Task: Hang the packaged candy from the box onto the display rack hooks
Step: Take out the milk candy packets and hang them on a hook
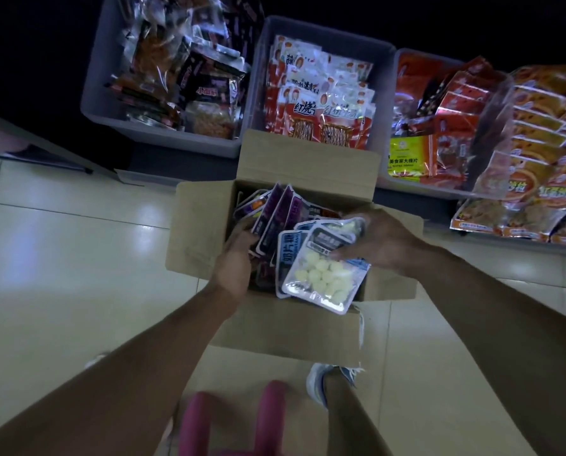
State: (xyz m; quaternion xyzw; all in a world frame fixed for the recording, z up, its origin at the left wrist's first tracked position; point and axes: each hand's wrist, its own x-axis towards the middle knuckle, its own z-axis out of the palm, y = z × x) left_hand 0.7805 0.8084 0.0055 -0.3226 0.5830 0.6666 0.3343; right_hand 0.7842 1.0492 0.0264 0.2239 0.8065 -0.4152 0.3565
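An open cardboard box stands on the tiled floor below me, filled with flat candy packets. My right hand grips a small stack of packets; the top one is clear-fronted with pale round candies and a dark header. My left hand reaches into the box at its left side, fingers curled round the edges of purple and dark packets standing upright there. No display rack hooks are in view.
Three grey bins of snack packets stand beyond the box: dark packets, red-and-white packets, red and yellow packets. Orange bags pile at the right. A pink stool and my shoe are near me.
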